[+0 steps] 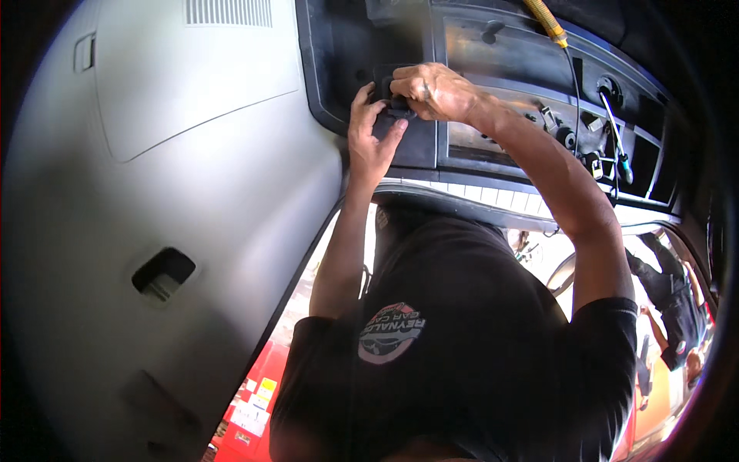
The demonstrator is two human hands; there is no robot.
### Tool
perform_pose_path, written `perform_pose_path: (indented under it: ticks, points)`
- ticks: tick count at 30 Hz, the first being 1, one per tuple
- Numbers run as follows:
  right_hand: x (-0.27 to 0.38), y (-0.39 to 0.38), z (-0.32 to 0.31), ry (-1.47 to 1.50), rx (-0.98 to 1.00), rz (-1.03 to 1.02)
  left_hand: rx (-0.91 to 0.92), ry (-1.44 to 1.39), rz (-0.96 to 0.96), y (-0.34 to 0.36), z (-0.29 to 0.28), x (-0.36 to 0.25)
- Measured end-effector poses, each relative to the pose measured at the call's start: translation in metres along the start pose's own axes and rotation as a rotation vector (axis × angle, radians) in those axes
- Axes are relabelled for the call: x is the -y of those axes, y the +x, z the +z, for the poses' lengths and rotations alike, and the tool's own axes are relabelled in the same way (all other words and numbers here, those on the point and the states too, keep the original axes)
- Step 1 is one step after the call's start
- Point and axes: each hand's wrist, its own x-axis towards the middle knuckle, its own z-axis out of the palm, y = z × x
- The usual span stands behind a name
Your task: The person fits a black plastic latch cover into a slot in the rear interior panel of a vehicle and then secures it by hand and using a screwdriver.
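Observation:
My left hand and my right hand meet at a small black part at the black panel near the top centre. My left thumb and fingers are around its left and lower side, while my right fingers are curled on it from above, hiding much of it. To the right, a long tool with a blue handle lies across the openings and fittings of the panel. A yellow corded object, perhaps a work light, reaches in from the top edge, its black cord running down past the fittings.
Light grey trim with a vent and a recessed handle fills the left. A door opening curves below the panel. Through it show a red object at lower left and a co-worker in dark clothes at right.

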Motion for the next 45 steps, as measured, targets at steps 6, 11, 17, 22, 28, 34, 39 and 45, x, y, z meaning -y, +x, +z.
perform_pose_path:
  ticks: [6, 11, 17, 22, 28, 34, 39, 45]
  points:
    - [0.003, -0.001, 0.0, -0.009, -0.026, -0.007, -0.12, 0.123, 0.063, 0.0, 0.011, -0.008]
    - [-0.004, -0.001, 0.004, -0.063, 0.011, -0.048, -0.145, 0.192, 0.113, 0.001, 0.016, -0.004]
    - [0.002, 0.0, 0.01, -0.073, -0.079, -0.063, -0.159, 0.291, 0.112, -0.003, 0.016, -0.013]
    - [0.004, -0.003, 0.014, -0.053, -0.079, -0.019, -0.143, 0.326, 0.098, 0.004, 0.019, -0.022]
    - [-0.004, -0.005, 0.008, -0.145, -0.067, -0.193, -0.061, 0.397, 0.073, 0.009, 0.012, -0.019]
    - [-0.003, -0.002, 0.012, -0.159, -0.049, -0.156, -0.023, 0.378, 0.078, 0.012, 0.006, -0.018]
    - [0.003, -0.004, 0.014, -0.114, -0.074, -0.094, -0.056, 0.353, 0.104, 0.011, 0.007, -0.015]
    - [0.012, -0.009, 0.019, -0.142, -0.113, -0.023, -0.026, 0.274, 0.1, 0.008, 0.011, -0.009]
